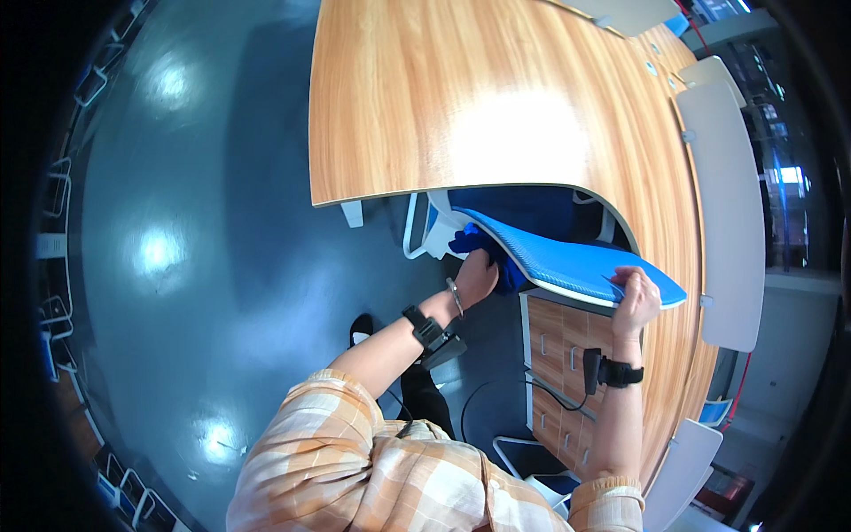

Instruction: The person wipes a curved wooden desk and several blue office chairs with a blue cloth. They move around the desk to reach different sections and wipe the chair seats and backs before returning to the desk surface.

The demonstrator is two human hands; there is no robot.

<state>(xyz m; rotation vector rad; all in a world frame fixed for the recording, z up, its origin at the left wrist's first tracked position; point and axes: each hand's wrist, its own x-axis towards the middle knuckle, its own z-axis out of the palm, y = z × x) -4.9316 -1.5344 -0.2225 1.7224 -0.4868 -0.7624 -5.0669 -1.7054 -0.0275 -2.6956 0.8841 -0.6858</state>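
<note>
A blue chair back with a ribbed surface and white rim juts out from beneath the desk's curved edge. Bunched in my left hand is a dark blue cloth, held against the white rear side of the chair. That hand's fingertips are partly hidden by the cloth. My right hand lies at the right end of the chair back, fingers curled over its edge; the thumb is hard to make out.
A wood-grain desk curves around the chair. Beneath it stand wooden drawer cabinets. Grey partition panels line the desk's right side. A black cable hangs near my right wrist. Another chair's white frame is close to my body.
</note>
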